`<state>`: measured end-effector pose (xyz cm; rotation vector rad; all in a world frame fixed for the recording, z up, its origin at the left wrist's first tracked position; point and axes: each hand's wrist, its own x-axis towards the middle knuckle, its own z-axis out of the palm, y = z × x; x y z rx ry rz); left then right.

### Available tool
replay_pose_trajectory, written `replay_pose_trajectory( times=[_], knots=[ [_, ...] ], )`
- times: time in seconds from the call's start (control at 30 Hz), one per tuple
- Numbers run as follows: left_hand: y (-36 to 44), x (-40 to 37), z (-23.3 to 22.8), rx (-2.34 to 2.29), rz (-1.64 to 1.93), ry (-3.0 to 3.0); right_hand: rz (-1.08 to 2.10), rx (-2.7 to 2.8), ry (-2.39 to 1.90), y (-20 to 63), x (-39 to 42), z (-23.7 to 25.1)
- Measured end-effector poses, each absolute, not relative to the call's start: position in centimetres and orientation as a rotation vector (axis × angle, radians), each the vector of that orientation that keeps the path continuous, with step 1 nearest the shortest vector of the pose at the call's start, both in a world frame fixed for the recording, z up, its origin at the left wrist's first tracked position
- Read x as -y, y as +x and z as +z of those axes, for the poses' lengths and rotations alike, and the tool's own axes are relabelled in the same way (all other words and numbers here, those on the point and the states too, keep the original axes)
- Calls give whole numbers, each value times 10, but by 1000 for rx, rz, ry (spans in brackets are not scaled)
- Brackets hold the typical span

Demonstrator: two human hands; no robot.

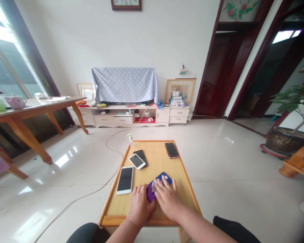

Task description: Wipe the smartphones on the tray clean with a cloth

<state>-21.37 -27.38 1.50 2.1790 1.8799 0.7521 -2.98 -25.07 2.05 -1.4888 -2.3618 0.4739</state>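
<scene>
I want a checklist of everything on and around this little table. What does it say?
Surface: small wooden table with a raised rim, standing on a shiny tiled floor.
Job's things: purple phone and blue phone near the front edge, with a small pale piece between the hands.
Clutter: big white phone, smaller white phone lying on a black phone, dark phone with red edge, small bottle at the far corner.
Hands: left hand and right hand rest on the phones.
Cables: white cable trailing over the floor.
Surroundings: covered TV on a low cabinet, potted plant, side table.
</scene>
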Motion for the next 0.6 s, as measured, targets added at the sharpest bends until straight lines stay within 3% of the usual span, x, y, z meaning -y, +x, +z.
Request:
replay_pose_trajectory(
  times=[0.13,0.37,0.6],
  knots=[
    [-212,275,16,-1904,724,2170,383,2243,-1741,-11,239,26],
    [-211,276,16,-1866,712,2216,581,2396,-1424,-21,274,23],
    [-210,278,20,-1883,683,2226,366,2212,-1807,6,259,25]
  ],
)
